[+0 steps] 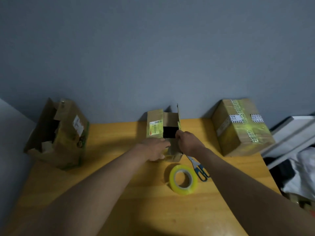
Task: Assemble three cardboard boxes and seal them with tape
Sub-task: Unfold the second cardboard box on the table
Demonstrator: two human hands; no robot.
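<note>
The right hand [187, 142] has its fingers curled closed in a grip on the near right edge of the small open brown cardboard box [163, 132], at the rim beside the dark opening. The left hand [153, 149] lies flat and spread, palm down, pressing on the box's near left flap and front face; it closes around nothing. This box stands at the middle of the yellow wooden tabletop [119, 193], toward its far edge, with one flap upright on its far right side and a printed label on its left top flap.

Just near of the box, the roll of clear yellowish tape [183, 179] lies flat on the tabletop, and the blue-handled scissors [198, 167] lie just beside it to the right, below the right wrist.

At the far left corner stands a larger, torn-open brown cardboard box [63, 133]. At the far right corner sits a closed brown cardboard box wrapped in tape [242, 128].
</note>
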